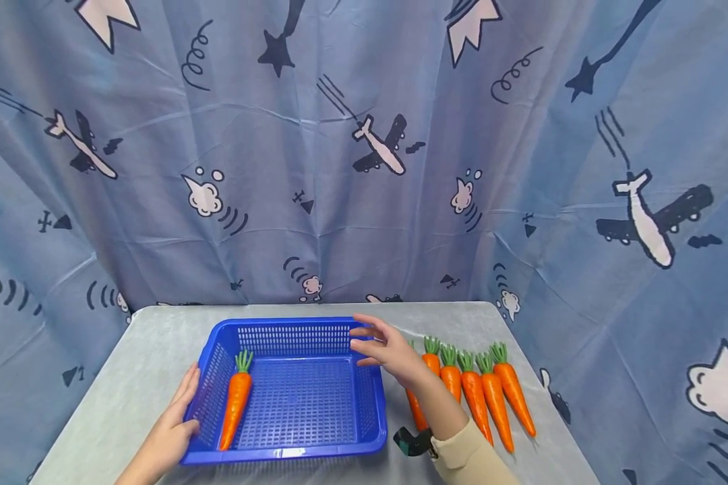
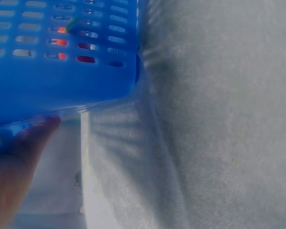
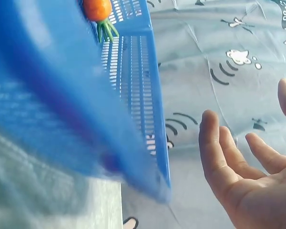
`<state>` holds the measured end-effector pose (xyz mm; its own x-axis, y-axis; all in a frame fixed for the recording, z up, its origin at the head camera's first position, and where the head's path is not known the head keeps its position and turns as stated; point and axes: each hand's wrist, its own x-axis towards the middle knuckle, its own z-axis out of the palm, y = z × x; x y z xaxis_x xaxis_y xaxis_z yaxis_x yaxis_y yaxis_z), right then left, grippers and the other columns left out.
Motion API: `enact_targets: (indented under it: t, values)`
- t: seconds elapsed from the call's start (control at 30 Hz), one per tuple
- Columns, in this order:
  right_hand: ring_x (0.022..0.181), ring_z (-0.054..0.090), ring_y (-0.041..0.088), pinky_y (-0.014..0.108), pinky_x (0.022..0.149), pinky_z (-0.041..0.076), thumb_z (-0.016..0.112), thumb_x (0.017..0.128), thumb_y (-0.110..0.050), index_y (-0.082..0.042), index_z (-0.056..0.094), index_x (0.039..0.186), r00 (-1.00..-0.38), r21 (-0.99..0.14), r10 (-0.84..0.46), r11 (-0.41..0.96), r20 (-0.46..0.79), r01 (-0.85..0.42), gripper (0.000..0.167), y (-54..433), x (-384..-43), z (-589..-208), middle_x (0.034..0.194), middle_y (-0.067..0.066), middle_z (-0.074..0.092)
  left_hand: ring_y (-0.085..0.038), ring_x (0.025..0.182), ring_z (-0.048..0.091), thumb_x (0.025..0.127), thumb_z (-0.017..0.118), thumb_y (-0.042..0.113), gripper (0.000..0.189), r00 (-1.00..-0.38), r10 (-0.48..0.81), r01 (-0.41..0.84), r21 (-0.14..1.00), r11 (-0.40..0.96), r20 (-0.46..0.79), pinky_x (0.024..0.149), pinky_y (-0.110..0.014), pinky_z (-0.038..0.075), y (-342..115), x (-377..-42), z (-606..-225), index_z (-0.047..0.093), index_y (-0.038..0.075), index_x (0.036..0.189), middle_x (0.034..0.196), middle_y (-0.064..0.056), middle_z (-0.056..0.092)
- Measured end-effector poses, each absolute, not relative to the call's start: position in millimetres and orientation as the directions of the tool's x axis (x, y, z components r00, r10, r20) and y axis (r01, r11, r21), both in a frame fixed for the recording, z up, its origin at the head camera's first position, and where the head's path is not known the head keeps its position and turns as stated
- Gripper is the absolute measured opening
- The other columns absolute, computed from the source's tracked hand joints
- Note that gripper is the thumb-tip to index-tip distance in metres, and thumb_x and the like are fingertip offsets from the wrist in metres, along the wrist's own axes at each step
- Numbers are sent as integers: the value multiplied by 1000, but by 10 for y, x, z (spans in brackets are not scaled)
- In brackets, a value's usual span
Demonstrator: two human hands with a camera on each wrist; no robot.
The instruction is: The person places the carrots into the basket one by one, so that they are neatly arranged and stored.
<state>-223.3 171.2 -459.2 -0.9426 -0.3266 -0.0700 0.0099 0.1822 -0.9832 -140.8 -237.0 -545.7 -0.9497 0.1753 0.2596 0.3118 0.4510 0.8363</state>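
A blue plastic basket (image 1: 340, 449) with slotted walls stands on the table. One orange carrot (image 1: 237, 404) with a green top lies along its left inner side. My left hand (image 1: 172, 428) rests against the basket's left outer wall, fingers straight and thumb near the front corner; the left wrist view shows the thumb (image 2: 19, 162) by the rim. Over the basket's right back corner hovers my right hand (image 1: 391, 350), fingers spread and slightly bent, holding nothing. Several more carrots (image 1: 496, 404) lie side by side to the right of the basket, some partly hidden behind the right forearm.
A pale cloth covers the table (image 1: 127, 384). Blue curtains (image 1: 340, 229) printed with planes hang behind the table and at both sides. On the right wrist sits a dark strap (image 1: 414, 441) beside a cream sleeve (image 1: 470, 455).
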Motion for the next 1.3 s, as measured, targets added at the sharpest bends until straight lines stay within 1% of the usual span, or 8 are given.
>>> enact_targets:
  t: [0.13, 0.23, 0.33, 0.53, 0.7, 0.9, 1.1, 1.3]
  values:
    - [122, 63, 37, 45, 88, 59, 72, 92, -34, -16, 42, 153, -948, -985, -312, 174, -67, 13, 70, 1842, -2196, -4644, 146, 23, 52, 29, 133, -1, 73, 48, -17, 88, -952, 171, 305, 831, 466, 253, 101, 6, 3, -2367, -1397, -5465, 18, -12, 155, 166, -27, 6]
    - [121, 63, 40, 49, 90, 57, 70, 94, -26, -14, 41, 153, -952, -988, -300, 155, -66, 20, 67, 1934, -2173, -4658, 147, 24, 51, 24, 137, -2, 75, 48, -17, 86, -956, 168, 293, 833, 469, 241, 101, 6, 3, -2375, -1393, -5452, 18, -11, 156, 167, -27, 6]
    - [120, 64, 38, 52, 91, 56, 72, 93, -25, -17, 44, 152, -962, -986, -263, 163, -76, 33, 66, 2025, -2125, -4658, 146, 22, 53, 18, 142, -4, 77, 48, -17, 86, -963, 169, 267, 844, 465, 211, 101, 6, 2, -2381, -1395, -5443, 16, -9, 157, 168, -24, 5]
    - [122, 62, 39, 44, 89, 59, 72, 92, -27, -20, 45, 150, -972, -982, -217, 182, -86, 46, 64, 2241, -2085, -4686, 146, 20, 54, 25, 136, -2, 74, 48, -17, 87, -955, 176, 294, 839, 458, 239, 101, 6, 2, -2377, -1395, -5438, 17, -12, 155, 165, -31, 6]
    - [122, 63, 36, 44, 92, 57, 70, 94, -24, -18, 45, 150, -978, -985, -182, 160, -98, 69, 61, 2409, -2055, -4733, 145, 18, 55, 27, 134, -2, 73, 47, -17, 88, -953, 180, 299, 842, 450, 242, 101, 6, 2, -2367, -1394, -5438, 16, -12, 155, 164, -34, 6]
    - [123, 62, 37, 45, 94, 56, 68, 96, -24, -17, 45, 150, -984, -986, -147, 146, -104, 82, 59, 2585, -2009, -4791, 147, 23, 51, 24, 137, -3, 74, 47, -17, 88, -955, 173, 294, 845, 447, 241, 101, 6, 1, -2365, -1395, -5451, 16, -10, 156, 166, -29, 4]
    - [116, 67, 28, 44, 92, 57, 70, 94, -27, -16, 45, 150, -991, -987, -84, 132, -106, 94, 62, 2787, -1943, -4823, 147, 23, 51, 25, 136, -4, 73, 47, -17, 89, -958, 174, 283, 843, 458, 228, 101, 6, 1, -2371, -1397, -5449, 15, -11, 156, 164, -32, 6]
    - [123, 61, 34, 43, 92, 57, 67, 96, -24, -13, 42, 152, -994, -986, -28, 136, -103, 98, 62, 3020, -1894, -4848, 149, 25, 49, 17, 143, -7, 75, 47, -16, 88, -967, 169, 250, 848, 468, 192, 99, 7, 0, -2374, -1396, -5428, 14, -10, 156, 165, -31, 4]
